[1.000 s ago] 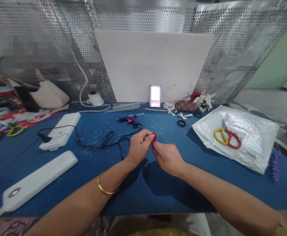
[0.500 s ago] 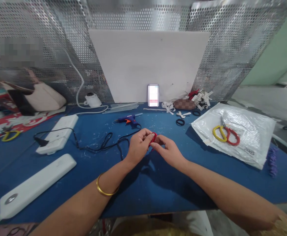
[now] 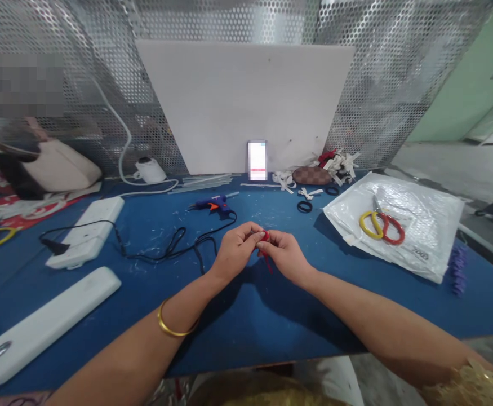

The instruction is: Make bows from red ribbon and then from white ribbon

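Between my fingertips is a red ribbon (image 3: pixel 265 235), bunched small, with a thin tail hanging below. My left hand (image 3: pixel 238 248) pinches it from the left, thumb against forefinger. From the right, my right hand (image 3: pixel 287 255) grips it too, the fingertips of both hands almost meeting. Most of the ribbon is covered by the fingers, so its exact shape cannot be made out. Both hands are held above the blue table (image 3: pixel 238 332). A blue glue gun (image 3: pixel 216 204) with an orange trigger lies beyond my left hand, its black cord running left.
Scissors (image 3: pixel 382 226) with yellow and red handles rest on a white plastic mailer (image 3: pixel 398 248). A power strip (image 3: pixel 88 232) and a long white device (image 3: pixel 47 327) lie left. A lit phone (image 3: pixel 257 160) leans on a white board (image 3: pixel 246 101). Black hair ties (image 3: pixel 304 207) lie near white ribbon bows (image 3: pixel 310 194).
My right hand has closed in on the ribbon and the fingertips are nearer together. A red tail now hangs below them. The whole view has shifted slightly.
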### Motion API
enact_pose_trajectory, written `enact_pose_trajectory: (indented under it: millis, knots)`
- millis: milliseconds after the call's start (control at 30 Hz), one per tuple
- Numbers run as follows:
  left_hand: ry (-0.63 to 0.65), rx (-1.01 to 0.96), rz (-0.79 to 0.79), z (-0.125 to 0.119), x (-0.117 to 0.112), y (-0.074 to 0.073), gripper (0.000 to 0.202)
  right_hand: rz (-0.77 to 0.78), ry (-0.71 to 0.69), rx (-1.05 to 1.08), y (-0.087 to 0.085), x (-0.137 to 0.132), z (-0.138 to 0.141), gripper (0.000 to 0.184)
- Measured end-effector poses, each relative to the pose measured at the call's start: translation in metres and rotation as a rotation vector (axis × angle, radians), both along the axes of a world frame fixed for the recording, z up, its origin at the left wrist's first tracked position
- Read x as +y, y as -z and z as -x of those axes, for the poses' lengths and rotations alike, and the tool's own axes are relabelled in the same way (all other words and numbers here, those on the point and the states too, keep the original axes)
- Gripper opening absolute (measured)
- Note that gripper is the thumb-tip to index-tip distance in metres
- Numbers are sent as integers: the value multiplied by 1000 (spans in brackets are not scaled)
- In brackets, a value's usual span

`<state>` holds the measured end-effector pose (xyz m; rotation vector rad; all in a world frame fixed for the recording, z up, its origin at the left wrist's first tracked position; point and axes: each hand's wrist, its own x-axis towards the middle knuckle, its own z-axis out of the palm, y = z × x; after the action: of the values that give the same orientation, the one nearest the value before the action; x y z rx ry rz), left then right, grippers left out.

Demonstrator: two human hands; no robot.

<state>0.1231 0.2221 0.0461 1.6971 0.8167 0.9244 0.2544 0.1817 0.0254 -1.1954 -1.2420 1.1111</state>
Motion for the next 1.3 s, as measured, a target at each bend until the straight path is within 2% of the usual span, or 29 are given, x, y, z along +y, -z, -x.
enact_pose_trajectory:
  millis: [200, 333, 500, 633, 700, 767, 867, 967, 1067, 1167, 1233, 1300]
  knots:
    - [-73, 45, 8, 2, -4, -1, 17, 90, -114, 190, -10, -2, 1, 16]
    - [-69, 66, 5, 3, -5, -1, 19, 137, -119, 278, -16, -6, 1, 18]
    - [-51, 190, -221, 4, -2, 0, 16, 148, -89, 286, -12, -7, 4, 21]
    - [-178, 431, -424, 6, 1, 3, 17, 155, -20, 261, -6, -5, 5, 17]
    - [-195, 471, -467, 6, 3, 5, 18, 183, -26, 269, -6, -5, 4, 17]
    - [-153, 408, -432, 7, 3, 6, 18, 211, -60, 305, -8, -5, 2, 17]
    - [-97, 234, -284, 6, 2, 5, 19, 229, -120, 360, -12, -5, -1, 20]
    - [-68, 161, -188, 5, 1, 3, 20, 219, -113, 318, -14, -6, 1, 20]
    - [-94, 279, -310, 4, 1, 4, 18, 209, -27, 259, -13, -7, 5, 17]
    - [-202, 475, -490, 4, 2, 6, 17, 201, 19, 225, -9, -6, 6, 14]
    - [-246, 519, -536, 5, 2, 7, 18, 197, -13, 217, -7, -5, 4, 16]
    - [-225, 457, -491, 6, 3, 7, 19, 206, -87, 237, -7, -3, -1, 20]
